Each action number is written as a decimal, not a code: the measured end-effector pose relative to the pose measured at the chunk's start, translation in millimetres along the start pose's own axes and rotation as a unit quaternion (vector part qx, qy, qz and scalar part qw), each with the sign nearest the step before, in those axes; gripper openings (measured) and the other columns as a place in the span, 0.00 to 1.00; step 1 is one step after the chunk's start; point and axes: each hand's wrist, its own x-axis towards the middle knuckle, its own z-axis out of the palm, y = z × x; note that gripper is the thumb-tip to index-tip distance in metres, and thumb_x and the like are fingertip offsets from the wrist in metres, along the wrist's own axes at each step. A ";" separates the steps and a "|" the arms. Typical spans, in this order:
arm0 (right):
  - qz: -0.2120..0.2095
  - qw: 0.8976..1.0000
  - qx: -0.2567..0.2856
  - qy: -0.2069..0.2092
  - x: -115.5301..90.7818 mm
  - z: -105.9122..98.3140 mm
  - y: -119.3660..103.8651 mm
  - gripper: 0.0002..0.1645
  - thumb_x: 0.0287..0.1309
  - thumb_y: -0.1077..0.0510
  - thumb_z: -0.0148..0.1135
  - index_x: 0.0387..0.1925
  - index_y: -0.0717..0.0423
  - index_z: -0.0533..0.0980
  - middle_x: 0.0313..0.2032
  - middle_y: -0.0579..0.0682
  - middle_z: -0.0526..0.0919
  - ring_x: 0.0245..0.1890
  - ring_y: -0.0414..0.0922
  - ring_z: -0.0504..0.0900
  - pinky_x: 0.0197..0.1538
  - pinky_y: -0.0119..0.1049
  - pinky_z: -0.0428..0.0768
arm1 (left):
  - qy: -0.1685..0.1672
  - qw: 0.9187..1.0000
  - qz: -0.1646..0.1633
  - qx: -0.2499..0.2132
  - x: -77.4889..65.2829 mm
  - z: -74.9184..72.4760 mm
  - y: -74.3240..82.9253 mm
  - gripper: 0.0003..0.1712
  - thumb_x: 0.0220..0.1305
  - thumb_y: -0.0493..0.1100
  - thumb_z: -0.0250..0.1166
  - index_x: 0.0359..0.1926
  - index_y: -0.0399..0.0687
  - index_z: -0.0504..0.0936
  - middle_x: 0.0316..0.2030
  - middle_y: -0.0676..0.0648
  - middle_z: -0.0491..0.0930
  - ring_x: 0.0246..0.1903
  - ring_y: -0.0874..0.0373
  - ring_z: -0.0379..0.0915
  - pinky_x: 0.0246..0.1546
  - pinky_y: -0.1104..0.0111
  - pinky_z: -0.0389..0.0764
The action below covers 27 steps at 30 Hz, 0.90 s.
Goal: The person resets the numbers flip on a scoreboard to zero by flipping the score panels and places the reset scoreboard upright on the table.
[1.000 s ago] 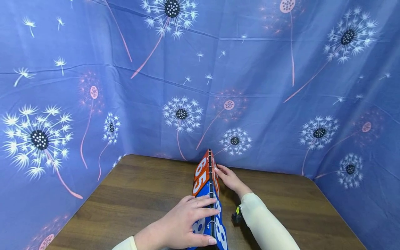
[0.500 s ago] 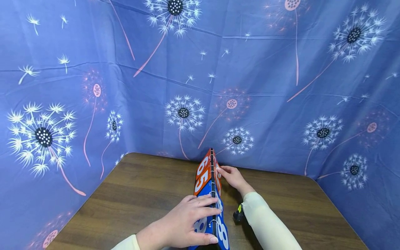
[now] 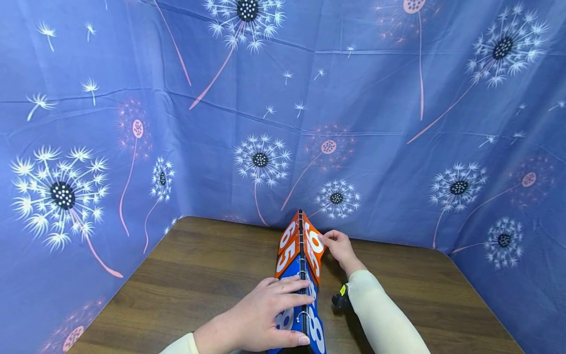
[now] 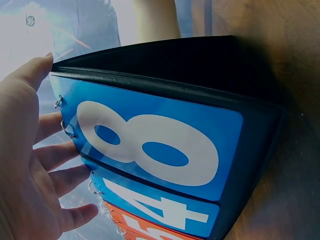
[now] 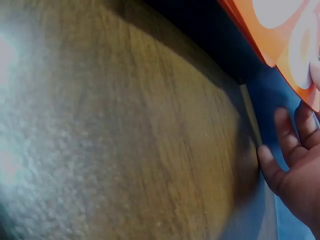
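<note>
A tent-shaped flip scoreboard with ring-bound orange and blue number cards stands lengthwise in the head view. Across its near ridge my left hand rests with fingers spread; the left wrist view shows this hand beside the rings and the blue card with a white 8. At the far right side, my right hand pinches the outer edge of an orange number card, which is swung out from the board. In the right wrist view, the right hand's thumb is partly cut off by the frame.
The scoreboard stands on a brown wood-grain table. A blue dandelion-print cloth hangs behind and at both sides. A small black device sits at my right wrist.
My right hand has moved outward to the right, lifting the orange card's edge away from the board. My left hand stays on the ridge. The head view has shifted slightly.
</note>
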 end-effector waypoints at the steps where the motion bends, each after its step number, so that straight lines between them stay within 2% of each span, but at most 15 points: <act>1: 0.001 1.000 0.003 -0.003 0.4 -0.3 -0.1 0.14 0.62 0.53 0.73 0.32 0.61 0.81 0.26 0.42 0.80 0.31 0.45 0.76 0.35 0.32 0.74 | -0.001 1.000 -0.001 -0.002 0.0 0.0 0.0 0.33 0.69 0.74 0.55 0.71 0.74 0.72 0.75 0.63 0.65 0.76 0.54 0.63 0.66 0.45 0.72; 10: -0.001 1.000 -0.013 -0.023 1.4 -1.9 -1.0 0.16 0.64 0.52 0.70 0.31 0.63 0.82 0.27 0.43 0.81 0.35 0.49 0.76 0.37 0.33 0.71 | -0.004 1.000 -0.005 -0.002 -0.5 1.1 -0.5 0.34 0.69 0.75 0.55 0.71 0.76 0.71 0.76 0.64 0.64 0.77 0.55 0.62 0.67 0.46 0.72; 17: -0.011 0.999 -0.035 0.005 1.9 -3.8 -2.9 0.17 0.61 0.49 0.73 0.36 0.61 0.87 0.34 0.47 0.87 0.35 0.41 0.76 0.41 0.33 0.74 | 0.003 1.000 0.001 0.010 -0.4 0.9 0.7 0.34 0.68 0.75 0.55 0.71 0.74 0.72 0.75 0.63 0.65 0.76 0.54 0.63 0.66 0.46 0.73; 21: -0.010 0.999 -0.036 0.015 2.6 -3.9 -3.8 0.16 0.61 0.49 0.73 0.38 0.60 0.89 0.39 0.49 0.90 0.39 0.41 0.78 0.45 0.32 0.75 | -0.008 1.000 -0.007 -0.002 -0.3 -0.3 0.9 0.34 0.69 0.75 0.55 0.71 0.76 0.71 0.75 0.64 0.64 0.77 0.54 0.62 0.66 0.46 0.72; 27: 0.040 0.999 -0.007 -0.010 5.1 -9.3 -6.3 0.18 0.63 0.45 0.71 0.36 0.57 0.86 0.36 0.47 0.85 0.34 0.46 0.79 0.37 0.36 0.80 | -0.025 0.999 -0.021 -0.027 0.4 -0.2 0.1 0.33 0.69 0.75 0.54 0.72 0.78 0.69 0.76 0.65 0.63 0.77 0.54 0.60 0.67 0.43 0.71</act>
